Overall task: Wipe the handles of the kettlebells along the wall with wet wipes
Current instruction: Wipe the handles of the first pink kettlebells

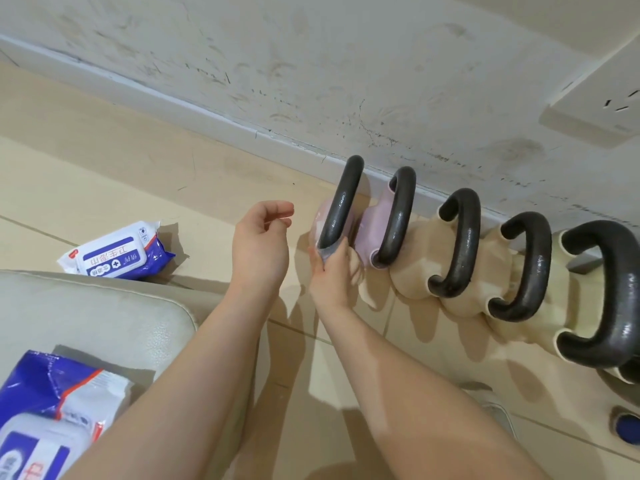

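Observation:
Several kettlebells with dark curved handles stand in a row along the wall. The leftmost is pink, its handle (341,202) rising from the body (322,216). My right hand (330,271) presses a wet wipe (330,252) against the near foot of that handle. My left hand (261,244) hovers just left of this kettlebell, fingers loosely curled, holding nothing. A second pink kettlebell (377,220) sits beside it, then beige ones (414,271) further right.
A blue and white wet wipe pack (117,254) lies on the tiled floor at left. Another pack (45,427) rests on a pale cushioned seat (104,317) at the bottom left. A wall socket (599,102) is at the upper right.

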